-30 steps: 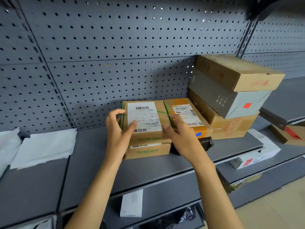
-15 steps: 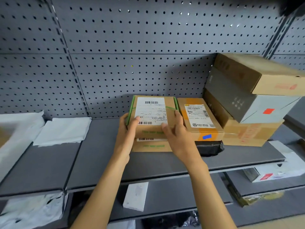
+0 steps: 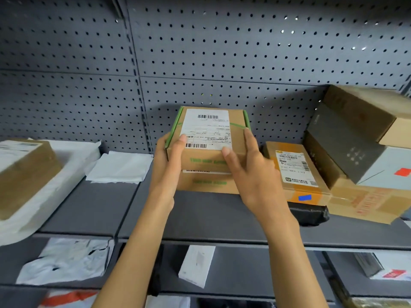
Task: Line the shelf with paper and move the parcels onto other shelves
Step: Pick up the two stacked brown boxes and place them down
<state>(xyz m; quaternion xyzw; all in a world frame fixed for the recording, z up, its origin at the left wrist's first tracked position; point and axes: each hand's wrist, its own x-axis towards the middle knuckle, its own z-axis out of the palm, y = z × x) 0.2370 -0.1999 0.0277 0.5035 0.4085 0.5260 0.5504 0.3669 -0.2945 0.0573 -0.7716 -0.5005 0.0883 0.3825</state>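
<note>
At the far left, a brown parcel [image 3: 23,172] was seen lying on white paper [image 3: 66,161] spread over the shelf [image 3: 93,210], blurred at the frame's edge. Just to its right, a folded white sheet [image 3: 120,167] was laid flat on the grey shelf against the perforated back panel [image 3: 200,52]. On the lower shelf [image 3: 244,270] beneath, a crumpled white bag [image 3: 64,261] and a small white box [image 3: 195,265] were visible.

In the middle, a green-edged cardboard box [image 3: 211,134] with a white shipping label [image 3: 205,130] was held between both hands, with its near edge at or just above a second, similar box [image 3: 206,181] resting on the shelf; whether the two were touching could not be told. The left hand [image 3: 166,172] was closed as a grip on the box's left side, thumb pressed on the label's lower corner. The right hand [image 3: 251,174] was closed as a grip on the right side, with one finger stretched along the top edge and the thumb on the front face.

To the right, an orange-taped box [image 3: 295,174] with a blue sticker was seen lying on a black package [image 3: 311,213]. At the far right, a stack of three was seen: a large brown carton [image 3: 367,201] at the bottom, a grey box [image 3: 355,152] with a red sticker on it, and a brown box [image 3: 360,107] on top.
</note>
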